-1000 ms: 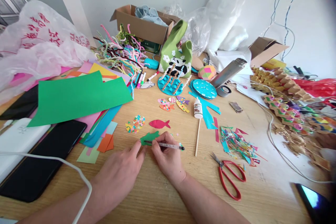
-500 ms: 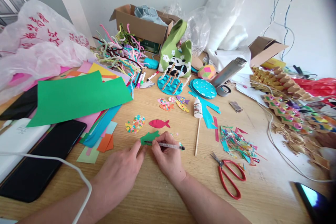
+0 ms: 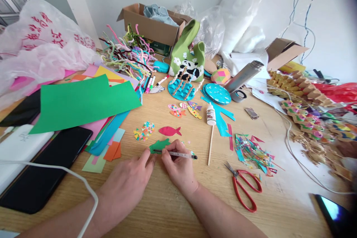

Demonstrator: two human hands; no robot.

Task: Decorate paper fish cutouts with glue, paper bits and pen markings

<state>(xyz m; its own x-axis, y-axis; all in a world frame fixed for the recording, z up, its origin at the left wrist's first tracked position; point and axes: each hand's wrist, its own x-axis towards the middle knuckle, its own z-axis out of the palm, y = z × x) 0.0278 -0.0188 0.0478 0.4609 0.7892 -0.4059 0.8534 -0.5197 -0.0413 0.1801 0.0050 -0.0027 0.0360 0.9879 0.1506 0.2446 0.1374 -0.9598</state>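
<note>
A small green paper fish (image 3: 159, 145) lies on the wooden table in front of me. The thumb and fingertips of my left hand (image 3: 128, 179) pinch its lower left edge. My right hand (image 3: 180, 169) is closed around a clear-barrelled pen (image 3: 182, 154), whose dark tip touches the green fish. Just above lies a plain red paper fish (image 3: 169, 131). Tiny coloured paper bits (image 3: 144, 131) are heaped to its left. Farther up, several small decorated paper fish (image 3: 177, 113) sit in a cluster. My fingers cover part of the green fish.
Right of my hands are a glue bottle (image 3: 211, 114), a wooden stick (image 3: 211, 145), paper scraps (image 3: 252, 154) and red-handled scissors (image 3: 245, 189). Green paper (image 3: 86, 102) tops a stack at left, near a black phone (image 3: 47, 171). A white cable (image 3: 80, 178) crosses my left forearm.
Both hands keep the same hold, with the pen tip still on the green fish. The whole view has shifted very slightly.
</note>
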